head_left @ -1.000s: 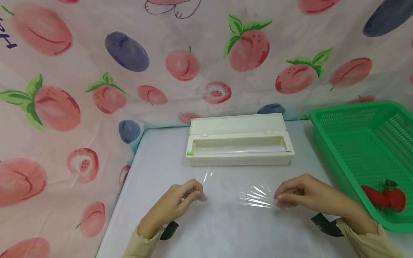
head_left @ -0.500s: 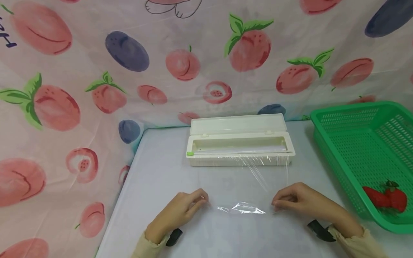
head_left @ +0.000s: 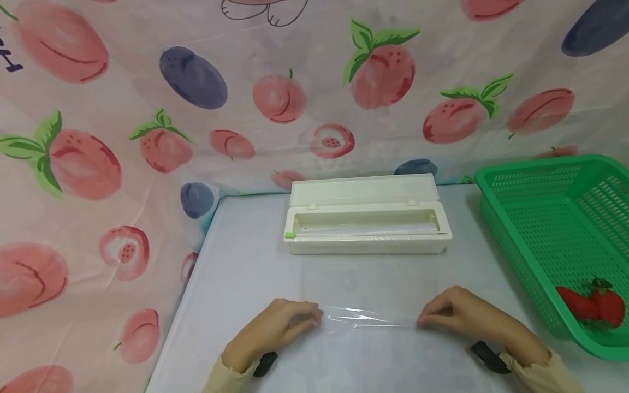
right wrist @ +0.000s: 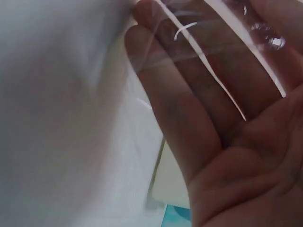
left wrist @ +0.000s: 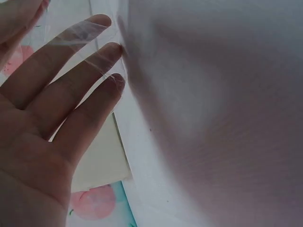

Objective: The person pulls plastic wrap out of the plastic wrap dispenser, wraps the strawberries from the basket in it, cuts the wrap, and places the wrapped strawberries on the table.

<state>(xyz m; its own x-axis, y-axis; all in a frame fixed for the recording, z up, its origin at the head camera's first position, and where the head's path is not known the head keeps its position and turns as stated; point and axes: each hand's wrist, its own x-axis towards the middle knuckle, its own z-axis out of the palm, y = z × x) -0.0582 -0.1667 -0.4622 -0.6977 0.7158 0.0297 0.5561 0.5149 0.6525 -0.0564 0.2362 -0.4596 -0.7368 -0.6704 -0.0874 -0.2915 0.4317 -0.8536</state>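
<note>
A sheet of clear plastic wrap [head_left: 361,316] stretches toward me from a white wrap dispenser box [head_left: 368,245], its near edge shining between my two hands. At the left corner of that edge, my left hand [head_left: 275,333] pinches the wrap between thumb and fingers. My right hand [head_left: 467,316] pinches the right corner the same way. In the left wrist view, film [left wrist: 78,35] lies across the fingertips, the other fingers spread. The right wrist view shows creased, glinting film [right wrist: 194,49] over the fingers. The dispenser's lid [head_left: 363,190] stands raised at the back, with a roll inside.
To the right stands a green plastic basket [head_left: 511,262] with red strawberries [head_left: 609,307] in its near end. A fruit-print cloth [head_left: 275,49] hangs behind and to the left of the white table [head_left: 236,256]. A small green piece [head_left: 290,234] sits at the dispenser's left end.
Both hands have drawn the wrap toward me, away from the dispenser. The sheet is longer now, and its near edge is pulled straighter between the hands.
</note>
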